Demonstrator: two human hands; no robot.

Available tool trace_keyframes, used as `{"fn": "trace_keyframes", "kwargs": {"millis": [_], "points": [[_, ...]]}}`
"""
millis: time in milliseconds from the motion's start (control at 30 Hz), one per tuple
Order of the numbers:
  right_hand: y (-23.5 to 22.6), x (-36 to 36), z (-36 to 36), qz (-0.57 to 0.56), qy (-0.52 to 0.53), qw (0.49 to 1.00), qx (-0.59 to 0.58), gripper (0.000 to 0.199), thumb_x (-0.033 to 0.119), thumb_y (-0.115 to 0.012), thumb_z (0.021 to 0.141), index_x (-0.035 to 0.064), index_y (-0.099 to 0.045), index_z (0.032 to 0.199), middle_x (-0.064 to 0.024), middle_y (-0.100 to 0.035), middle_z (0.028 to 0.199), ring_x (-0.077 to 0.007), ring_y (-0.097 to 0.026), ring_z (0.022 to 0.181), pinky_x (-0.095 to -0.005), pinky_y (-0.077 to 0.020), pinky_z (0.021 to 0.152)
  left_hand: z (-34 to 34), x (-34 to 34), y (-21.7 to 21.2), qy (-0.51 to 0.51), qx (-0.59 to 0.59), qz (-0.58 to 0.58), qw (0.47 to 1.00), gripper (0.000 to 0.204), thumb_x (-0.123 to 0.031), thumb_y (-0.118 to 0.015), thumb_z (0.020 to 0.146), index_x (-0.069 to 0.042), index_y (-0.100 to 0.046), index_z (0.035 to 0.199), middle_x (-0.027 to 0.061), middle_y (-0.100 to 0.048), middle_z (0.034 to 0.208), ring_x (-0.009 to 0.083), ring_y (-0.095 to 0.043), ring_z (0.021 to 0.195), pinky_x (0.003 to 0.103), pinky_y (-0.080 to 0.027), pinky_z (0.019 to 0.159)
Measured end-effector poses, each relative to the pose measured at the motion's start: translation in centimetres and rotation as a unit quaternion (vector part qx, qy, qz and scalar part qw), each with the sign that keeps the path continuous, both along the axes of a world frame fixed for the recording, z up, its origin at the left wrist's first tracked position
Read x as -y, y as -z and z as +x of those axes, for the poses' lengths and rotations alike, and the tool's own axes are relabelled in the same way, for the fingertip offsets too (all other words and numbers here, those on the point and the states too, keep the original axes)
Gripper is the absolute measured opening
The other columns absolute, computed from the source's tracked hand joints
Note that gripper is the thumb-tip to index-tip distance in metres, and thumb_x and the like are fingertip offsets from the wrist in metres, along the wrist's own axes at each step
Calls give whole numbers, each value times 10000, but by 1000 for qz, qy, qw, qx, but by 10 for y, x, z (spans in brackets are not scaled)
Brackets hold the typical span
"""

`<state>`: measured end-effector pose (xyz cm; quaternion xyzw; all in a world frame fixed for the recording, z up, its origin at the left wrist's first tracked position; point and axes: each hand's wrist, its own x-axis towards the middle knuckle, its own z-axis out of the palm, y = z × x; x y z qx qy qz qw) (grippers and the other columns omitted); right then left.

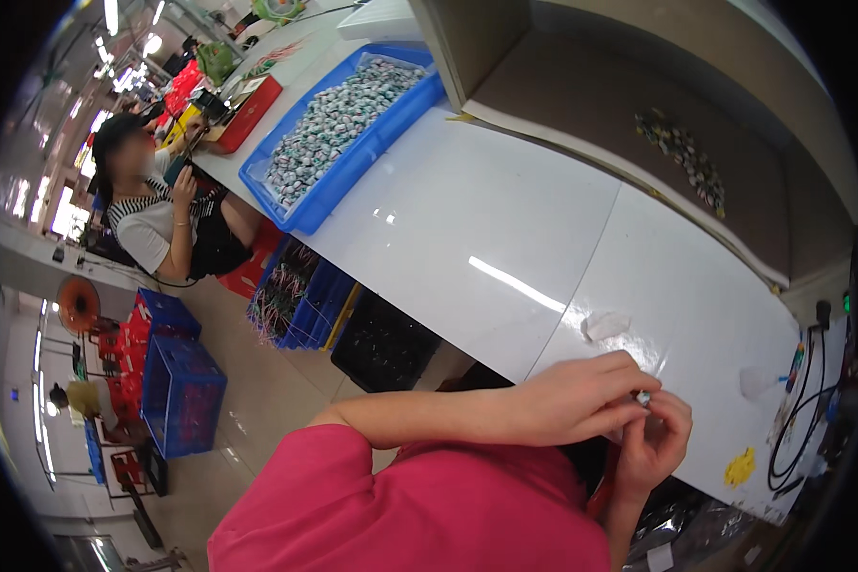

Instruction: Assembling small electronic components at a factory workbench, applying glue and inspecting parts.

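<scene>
My left hand (577, 396) and my right hand (660, 443) meet over the near edge of the white table. Their fingertips are pinched together around a small, pale greenish piece (643, 398), mostly hidden by the fingers. Its kind is too small to make out. Just beyond my left hand, a crumpled white scrap (606, 327) lies on the tabletop. Farther off at the left, a blue tray (326, 212) holds a heap of small round white-and-green pieces (343, 119).
A shelf box (582, 91) stands at the back with a scatter of small pieces (682, 157) inside. To the right are black cables (799, 419) and a yellow lump (740, 467). Blue bins (183, 391) stand on the floor. A person (162, 200) sits working at the left.
</scene>
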<state>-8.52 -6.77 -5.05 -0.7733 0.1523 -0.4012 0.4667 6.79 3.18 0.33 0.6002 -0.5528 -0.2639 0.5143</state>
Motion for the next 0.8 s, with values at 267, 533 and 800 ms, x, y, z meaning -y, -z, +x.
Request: {"fn": "trace_keyframes", "kwargs": {"millis": [267, 533, 800], "points": [[-15, -17, 7, -7, -17, 1000, -14, 342, -35, -650, 804, 10, -484, 1100, -143, -550, 1140, -203, -575, 970, -330, -446, 899, 17, -27, -7, -73, -33, -42, 996, 177, -64, -594, 844, -28, -590, 1017, 104, -572, 935, 223, -585, 799, 301, -488, 683], [-31, 4, -7, -76, 10, 994, -74, 251, -59, -675, 739, 12, -563, 952, -159, -637, 990, -287, -624, 852, -348, -492, 776, 188, -55, -50, -500, 468, -122, 718, 379, -54, -626, 841, -18, -521, 1203, 143, -511, 1223, 272, -469, 1172, 347, -335, 1025], [-29, 50, -16, -69, -53, 995, -44, 147, -26, -671, 766, 34, -606, 884, -96, -638, 833, -230, -594, 709, -305, -476, 662, 89, 29, -10, -256, 344, -35, 903, 398, -42, -604, 843, -47, -538, 1236, 161, -460, 1319, 298, -416, 1250, 371, -336, 1034]]}}
